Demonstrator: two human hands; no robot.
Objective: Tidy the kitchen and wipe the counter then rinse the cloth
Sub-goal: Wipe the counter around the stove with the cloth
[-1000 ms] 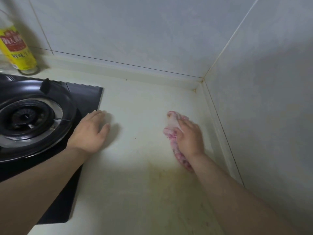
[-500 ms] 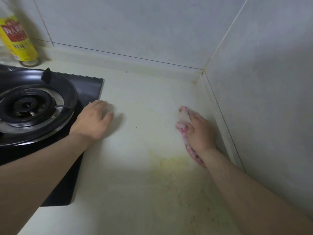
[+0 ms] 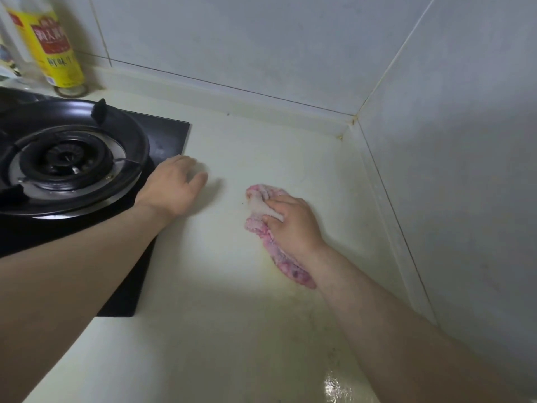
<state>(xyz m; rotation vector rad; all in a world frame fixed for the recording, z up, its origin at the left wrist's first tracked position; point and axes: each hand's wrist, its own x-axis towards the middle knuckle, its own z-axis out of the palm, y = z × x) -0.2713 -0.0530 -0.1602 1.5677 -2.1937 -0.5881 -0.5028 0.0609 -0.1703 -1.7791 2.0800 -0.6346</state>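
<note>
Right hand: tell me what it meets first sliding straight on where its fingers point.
Over bare counter, the right hand, gripping the cloth, would probably meet the left hand first; heading uncertain.

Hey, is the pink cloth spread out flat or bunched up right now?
Bunched up: the cloth sits as a crumpled wad on the counter, with the right hand gripping it from above.

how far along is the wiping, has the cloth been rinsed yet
Done: a wet sheen near the front of the counter suggests that part has been wiped. In hand: the right hand grips the pink cloth and presses it on the counter, while the left hand rests flat beside the stove. Left: a yellowish stain by the cloth, perhaps the far corner, and the rinse; no sink is in view.
</note>
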